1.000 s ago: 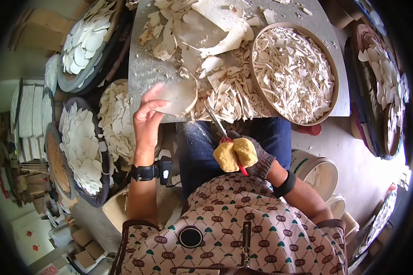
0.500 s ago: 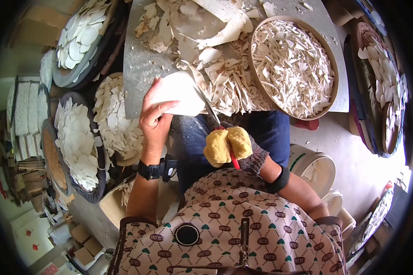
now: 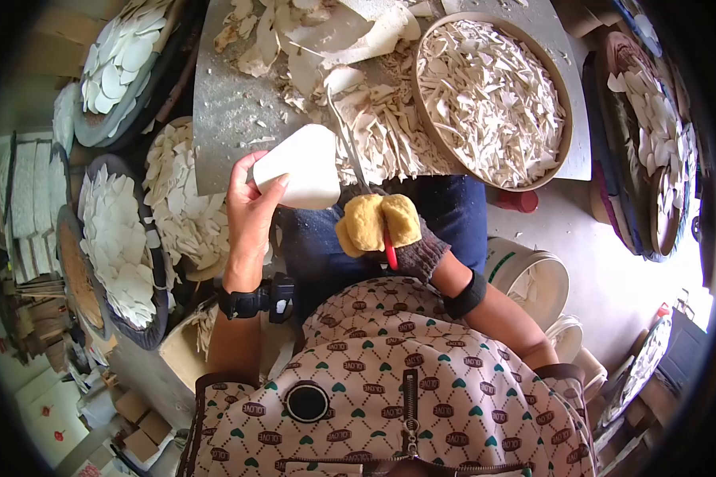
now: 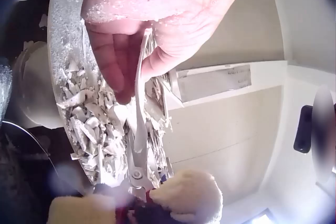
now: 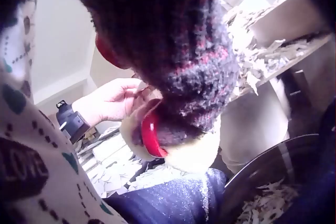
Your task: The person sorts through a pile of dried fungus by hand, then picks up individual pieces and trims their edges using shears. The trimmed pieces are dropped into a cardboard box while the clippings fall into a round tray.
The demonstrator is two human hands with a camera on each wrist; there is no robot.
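Thumb and fingers of the left hand [image 3: 250,208] pinch a thin white sheet piece [image 3: 301,168] with rounded corners, above the table's near edge. In the left wrist view, the left hand [image 4: 152,16] holds the piece edge-on [image 4: 138,98], above the scissors' pivot [image 4: 137,175]. The right hand [image 3: 423,253], in a dark knitted glove, grips scissors [image 3: 347,143] with yellow padding [image 3: 380,222] round the handles. Their blades point away from the body, just right of the piece. The right wrist view shows the glove [image 5: 194,77] round a red handle [image 5: 152,136]; its fingertips are mostly hidden.
On the metal table [image 3: 227,131] lie offcuts [image 3: 390,135], larger curled sheets [image 3: 318,36] and a round tray of chips [image 3: 492,99]. Trays of white pieces [image 3: 119,238] stand at the left, more at the right. A white bucket [image 3: 537,282] stands right of the legs.
The white piece has turned, its broad face showing whole with rounded corners, and sits slightly apart from the blades. Both hands have shifted left in the head view, as has the surrounding scene.
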